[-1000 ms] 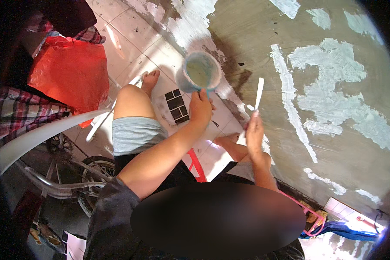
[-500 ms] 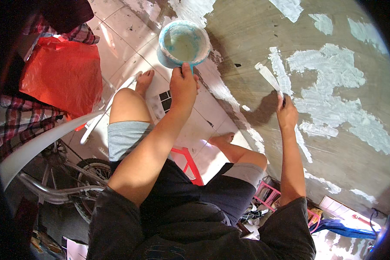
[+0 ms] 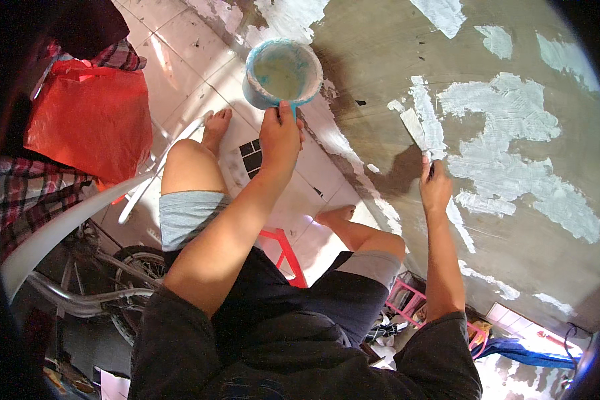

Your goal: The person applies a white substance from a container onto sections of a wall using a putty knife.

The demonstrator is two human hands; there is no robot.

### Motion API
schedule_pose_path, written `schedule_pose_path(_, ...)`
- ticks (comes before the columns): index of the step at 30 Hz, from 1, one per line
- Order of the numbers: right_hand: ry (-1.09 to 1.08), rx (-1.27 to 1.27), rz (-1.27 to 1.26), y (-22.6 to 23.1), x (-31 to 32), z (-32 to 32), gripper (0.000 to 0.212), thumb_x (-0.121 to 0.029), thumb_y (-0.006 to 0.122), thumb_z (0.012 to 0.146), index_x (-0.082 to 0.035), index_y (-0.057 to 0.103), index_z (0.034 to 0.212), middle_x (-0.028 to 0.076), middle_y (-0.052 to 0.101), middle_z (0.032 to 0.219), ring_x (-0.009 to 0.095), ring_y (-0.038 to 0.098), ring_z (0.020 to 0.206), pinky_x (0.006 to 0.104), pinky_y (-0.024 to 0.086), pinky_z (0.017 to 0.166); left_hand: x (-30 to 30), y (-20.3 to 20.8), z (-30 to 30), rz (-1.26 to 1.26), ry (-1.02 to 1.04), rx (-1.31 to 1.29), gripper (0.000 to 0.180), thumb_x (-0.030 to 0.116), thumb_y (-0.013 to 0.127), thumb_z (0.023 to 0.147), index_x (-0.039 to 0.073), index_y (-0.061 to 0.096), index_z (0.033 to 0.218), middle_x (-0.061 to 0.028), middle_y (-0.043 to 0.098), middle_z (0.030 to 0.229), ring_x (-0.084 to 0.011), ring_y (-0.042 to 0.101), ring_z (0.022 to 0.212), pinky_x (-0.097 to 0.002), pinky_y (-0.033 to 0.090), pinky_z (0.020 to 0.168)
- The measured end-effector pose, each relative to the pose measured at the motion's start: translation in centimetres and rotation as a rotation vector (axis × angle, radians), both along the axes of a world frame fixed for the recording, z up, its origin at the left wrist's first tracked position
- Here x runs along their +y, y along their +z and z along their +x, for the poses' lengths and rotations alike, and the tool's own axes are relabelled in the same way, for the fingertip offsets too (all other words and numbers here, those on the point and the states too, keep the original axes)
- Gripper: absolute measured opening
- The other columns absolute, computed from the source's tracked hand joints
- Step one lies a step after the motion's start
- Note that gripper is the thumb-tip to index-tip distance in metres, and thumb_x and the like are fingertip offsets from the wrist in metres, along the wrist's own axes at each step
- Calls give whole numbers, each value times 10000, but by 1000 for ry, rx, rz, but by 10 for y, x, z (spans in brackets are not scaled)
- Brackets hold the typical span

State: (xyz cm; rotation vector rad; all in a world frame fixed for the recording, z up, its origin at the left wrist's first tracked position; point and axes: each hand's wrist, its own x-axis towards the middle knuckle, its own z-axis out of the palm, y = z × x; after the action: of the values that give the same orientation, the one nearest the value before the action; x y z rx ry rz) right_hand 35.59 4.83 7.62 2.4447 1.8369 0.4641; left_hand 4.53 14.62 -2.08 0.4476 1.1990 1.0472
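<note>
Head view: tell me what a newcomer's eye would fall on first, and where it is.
The bright red plastic bag at the upper left probably catches the eye first. Next come the ragged white patches spread over the grey-brown wall on the right. At the top middle, the left hand holds a blue pot by its handle, while the right hand holds a scraper at the wall.

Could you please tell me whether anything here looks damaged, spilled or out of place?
One thing: a small dark mark on the wall, left of the scraper in the right hand, stands out against the grey; whether chip or stain, I can't tell.
</note>
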Motion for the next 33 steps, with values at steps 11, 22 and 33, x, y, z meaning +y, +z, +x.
schedule_pose_path(11,-75,11,14,6,-11,2,366,-375,508,982,-42,622,883,201,634,658,410,626,613,471,495,556,1,-6,4,-1,-37,80,354,368,439,1016,43,507,894,-44,580,671,-113,544,487,-273,435,425)
schedule_pose_path(22,171,-10,72,12,20,-34,249,-185,571,941,-98,595,1173,187,563,963,362,590,879,445,488,739,0,-11,8,32,-32,59,383,384,428,1018,38,517,879,-48,571,669,-119,538,478,-281,431,424)
schedule_pose_path(33,231,-10,65,10,7,-27,252,-190,572,941,-116,593,1181,152,647,955,346,640,827,450,517,664,-2,-18,11,49,-53,110,384,400,430,1020,52,506,877,-45,566,693,-107,518,491,-271,420,420)
